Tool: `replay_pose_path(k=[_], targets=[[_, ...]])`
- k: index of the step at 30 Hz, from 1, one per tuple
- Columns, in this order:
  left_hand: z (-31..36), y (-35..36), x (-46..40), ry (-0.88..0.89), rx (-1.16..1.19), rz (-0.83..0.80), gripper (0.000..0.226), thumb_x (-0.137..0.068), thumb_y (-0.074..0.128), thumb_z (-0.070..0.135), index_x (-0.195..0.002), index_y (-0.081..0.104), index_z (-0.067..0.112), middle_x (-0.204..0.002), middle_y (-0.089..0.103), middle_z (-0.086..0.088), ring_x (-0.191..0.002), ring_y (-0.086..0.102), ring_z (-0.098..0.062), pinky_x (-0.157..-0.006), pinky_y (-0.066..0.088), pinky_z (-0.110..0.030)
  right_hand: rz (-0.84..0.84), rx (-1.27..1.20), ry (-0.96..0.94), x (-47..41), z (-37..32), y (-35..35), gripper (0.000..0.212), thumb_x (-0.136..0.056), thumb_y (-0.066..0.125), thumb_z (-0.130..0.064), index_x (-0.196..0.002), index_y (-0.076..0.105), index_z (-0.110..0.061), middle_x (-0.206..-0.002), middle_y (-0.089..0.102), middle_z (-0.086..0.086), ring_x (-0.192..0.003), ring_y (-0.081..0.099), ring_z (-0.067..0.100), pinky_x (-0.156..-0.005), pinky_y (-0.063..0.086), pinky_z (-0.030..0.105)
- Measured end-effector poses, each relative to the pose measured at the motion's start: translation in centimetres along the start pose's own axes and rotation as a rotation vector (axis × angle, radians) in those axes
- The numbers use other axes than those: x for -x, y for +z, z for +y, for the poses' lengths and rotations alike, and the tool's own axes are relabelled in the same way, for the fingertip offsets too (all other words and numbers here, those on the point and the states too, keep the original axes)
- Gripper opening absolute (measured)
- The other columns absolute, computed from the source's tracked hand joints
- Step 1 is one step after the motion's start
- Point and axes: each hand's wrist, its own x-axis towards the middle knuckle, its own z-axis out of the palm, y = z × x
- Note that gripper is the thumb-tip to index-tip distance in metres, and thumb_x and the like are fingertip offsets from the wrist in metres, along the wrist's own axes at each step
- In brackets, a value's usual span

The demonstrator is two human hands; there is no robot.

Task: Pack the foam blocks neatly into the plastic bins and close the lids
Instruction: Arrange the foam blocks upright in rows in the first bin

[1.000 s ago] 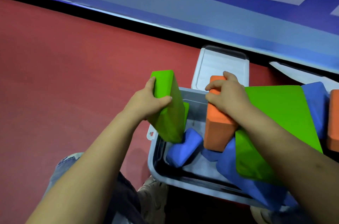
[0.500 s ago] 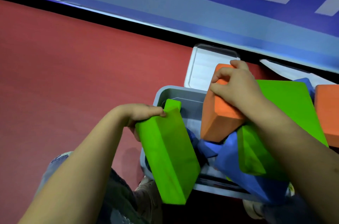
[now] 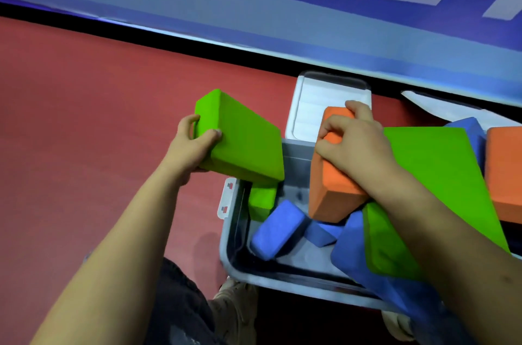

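**Bin crowded, blocks tilted: jam risk**

Bin (image 3: pixel 234 254) sits on the red floor (image 3: pixel 84 118), below and between both hands. Left hand (image 3: pixel 189 152) grips a green block (image 3: pixel 243 144) by its end, held over the bin's left rim. Right hand (image 3: pixel 356 141) curls over the top of an orange block (image 3: pixel 330 192) standing tilted inside. Just under it, blue blocks (image 3: pixel 276 228) lie skewed; a big green slab (image 3: pixel 440 175) leans out past the right wrist.

Risks, my read:
- green block dropped in flat would bridge the skewed blue ones, no neat fit
- slab overhang blocks the lid (image 3: pixel 316 107) lying beyond the right hand
- foam squashes, springs back, pops pieces out
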Motion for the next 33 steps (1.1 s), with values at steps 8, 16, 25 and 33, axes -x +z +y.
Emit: replay_pose_path(k=[8, 16, 25, 33], targets=[[-3.9, 1.7, -0.8, -0.148, -0.383, -0.040, 0.120, -0.069, 0.080, 0.034, -0.149, -0.010, 0.036, -0.137, 0.040, -0.019, -0.117, 0.050, -0.041, -0.086, 0.049, -0.052, -0.003, 0.024, 0.003, 0.4, -0.3, 0.4, 0.021, -0.069, 0.075, -0.037, -0.085, 0.062, -0.036, -0.150, 0.026, -0.003, -0.126, 0.038, 0.036, -0.102, 0.037, 0.045], [-6.9, 3.8, 1.1, -0.229, 0.106, 0.154, 0.100, -0.070, 0.081, 0.014, -0.143, 0.014, 0.024, -0.129, 0.050, -0.007, -0.105, 0.057, -0.032, -0.084, 0.050, -0.051, 0.037, 0.022, 0.014, 0.2, -0.7, 1.4, 0.019, -0.072, 0.068, -0.029, -0.090, 0.064, -0.033, -0.149, 0.026, -0.006, -0.127, 0.035, 0.035, -0.098, 0.034, 0.046], [-9.2, 5.3, 2.2, -0.384, 0.563, 0.049, 0.065, -0.080, 0.072, 0.017, -0.130, 0.030, 0.020, -0.122, 0.053, -0.003, -0.098, 0.060, -0.027, -0.062, 0.054, -0.047, 0.040, -0.016, 0.020, 0.2, -0.6, 1.9, 0.019, -0.072, 0.068, -0.029, -0.090, 0.065, -0.032, -0.149, 0.026, -0.005, -0.128, 0.034, 0.035, -0.099, 0.034, 0.048], [-12.6, 4.3, 2.1, -0.518, 0.414, 0.018, 0.059, -0.086, 0.067, 0.021, -0.128, 0.027, 0.020, -0.120, 0.052, -0.009, -0.092, 0.056, -0.025, -0.071, 0.048, -0.044, 0.066, -0.020, 0.026, -0.1, 0.0, 0.5, 0.018, -0.074, 0.069, -0.029, -0.090, 0.065, -0.033, -0.150, 0.028, -0.005, -0.127, 0.037, 0.036, -0.100, 0.034, 0.046]])
